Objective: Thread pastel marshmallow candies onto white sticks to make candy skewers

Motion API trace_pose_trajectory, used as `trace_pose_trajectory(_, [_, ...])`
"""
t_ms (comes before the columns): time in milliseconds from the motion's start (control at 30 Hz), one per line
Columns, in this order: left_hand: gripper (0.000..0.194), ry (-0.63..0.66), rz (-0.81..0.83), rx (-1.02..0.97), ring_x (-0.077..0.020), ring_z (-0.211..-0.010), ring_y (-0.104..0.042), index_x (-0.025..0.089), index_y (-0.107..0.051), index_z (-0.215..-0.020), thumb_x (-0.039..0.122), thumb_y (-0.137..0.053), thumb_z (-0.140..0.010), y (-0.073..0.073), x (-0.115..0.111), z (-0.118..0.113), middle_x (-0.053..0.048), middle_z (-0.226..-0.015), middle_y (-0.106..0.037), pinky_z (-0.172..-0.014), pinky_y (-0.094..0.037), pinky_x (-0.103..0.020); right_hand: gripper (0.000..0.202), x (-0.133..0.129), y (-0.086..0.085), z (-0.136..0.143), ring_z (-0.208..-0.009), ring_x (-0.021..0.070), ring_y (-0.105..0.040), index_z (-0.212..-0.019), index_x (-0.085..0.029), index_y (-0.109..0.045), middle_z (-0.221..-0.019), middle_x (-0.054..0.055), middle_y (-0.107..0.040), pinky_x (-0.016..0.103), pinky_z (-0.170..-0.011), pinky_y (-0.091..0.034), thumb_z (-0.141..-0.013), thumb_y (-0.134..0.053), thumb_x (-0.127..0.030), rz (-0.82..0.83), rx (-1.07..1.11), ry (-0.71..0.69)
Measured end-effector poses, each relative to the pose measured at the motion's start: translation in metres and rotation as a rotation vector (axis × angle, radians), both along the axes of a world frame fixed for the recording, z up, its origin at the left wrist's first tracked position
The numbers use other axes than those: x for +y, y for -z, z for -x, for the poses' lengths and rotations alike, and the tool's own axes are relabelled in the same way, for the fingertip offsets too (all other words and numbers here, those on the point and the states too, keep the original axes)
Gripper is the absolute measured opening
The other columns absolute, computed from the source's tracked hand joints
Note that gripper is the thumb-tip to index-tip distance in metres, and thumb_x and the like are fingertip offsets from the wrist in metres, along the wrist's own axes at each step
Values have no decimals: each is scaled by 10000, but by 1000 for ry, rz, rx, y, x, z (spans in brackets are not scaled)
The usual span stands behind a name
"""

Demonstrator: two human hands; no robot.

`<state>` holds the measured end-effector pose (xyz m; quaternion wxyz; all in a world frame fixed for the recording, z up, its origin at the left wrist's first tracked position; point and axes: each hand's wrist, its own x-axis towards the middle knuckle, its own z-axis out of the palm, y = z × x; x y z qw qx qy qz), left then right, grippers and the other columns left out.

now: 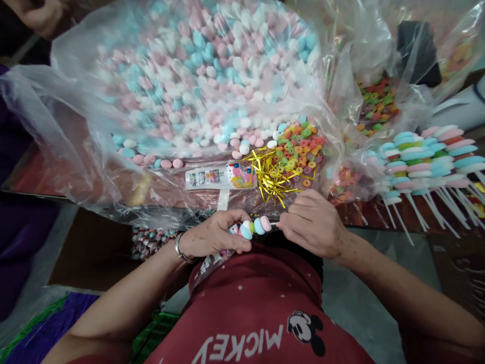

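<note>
Across the table [22, 177] I see a great spread of pastel marshmallows [212, 60] under clear plastic [34, 101], far more loose than threaded. The brown box [87, 247] below holds many small wrapped pieces, too dim for me to identify. At my right a pile of threaded sticks [417, 156] lies at the table's edge; those I can make out look unwrapped, so I judge threading well ahead of wrapping. Closer in, gummy rings [299, 151] lie loose, with gold ties [271, 177] unused beside them and flat wrappers [220, 177] next to those. Between my hands, near my body, is one candy stick [261, 225], its sweets already threaded. My left hand [204, 235] has its fingers closed round it and a printed wrapper [212, 263]; my right hand [318, 222] pinches its bare white end. It looks only partly covered, and I see no tie on it.
</note>
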<state>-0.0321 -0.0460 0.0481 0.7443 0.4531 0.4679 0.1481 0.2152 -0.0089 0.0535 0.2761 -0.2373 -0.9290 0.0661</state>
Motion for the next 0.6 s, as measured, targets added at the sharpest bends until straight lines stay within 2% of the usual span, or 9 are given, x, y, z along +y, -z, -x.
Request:
trace_pose_trajectory(133, [384, 145, -503, 163, -130, -705, -551, 175, -578, -1001, 420, -754, -762, 0, 0, -1, 18, -799, -613, -647, -443, -240, 265, -2, 5, 0, -604, 106, -490, -673, -182, -576, -610, -18, -581, 264, -651, -367, -922, -491, -220, 423, 23, 139])
trace_pose_trajectory(267, [508, 191, -857, 394, -226, -951, -629, 195, -469, -1247, 403, -686, -837, -4, -9, 4, -86, -1121, -639, -801, -507, -340, 276, 2, 1, -1, -567, 87, -467, -624, -183, -531, -580, -43, -510, 229, -566, -336, -886, -491, -262, 828, 45, 273])
trace_pose_trajectory(367, [465, 197, -1055, 591, -264, -1048, -635, 190, -434, -1305, 314, -615, -895, -6, -16, 5, -130, -1173, -632, -862, -518, -389, 305, 5, -3, -1, -558, 86, -434, -593, -184, -493, -569, -47, -460, 228, -542, -319, -872, -481, -306, 935, 47, 292])
trace_pose_trajectory(433, [381, 216, -1140, 632, -250, -974, -658, 175, -464, -1267, 308, -570, -926, -5, -18, 3, -122, -1079, -660, -820, -530, -370, 310, 7, -4, 0, -566, 89, -427, -586, -184, -485, -571, -44, -451, 230, -539, -315, -866, -475, -318, 961, 42, 297])
trace_pose_trajectory(533, [239, 225, -1175, 586, -197, -780, -654, 148, -534, -1124, 325, -495, -969, -4, -17, 0, -79, -905, -670, -691, -515, -298, 320, 7, -3, 0, -562, 90, -418, -575, -185, -474, -565, -44, -437, 232, -528, -305, -868, -474, -316, 970, 19, 307])
trace_pose_trajectory(600, [222, 209, -1114, 527, -155, -676, -618, 144, -565, -1022, 339, -465, -985, -5, -15, -2, -44, -809, -657, -613, -473, -249, 320, 5, -1, -1, -556, 89, -428, -584, -185, -481, -563, -45, -450, 232, -530, -304, -882, -473, -300, 930, 0, 303])
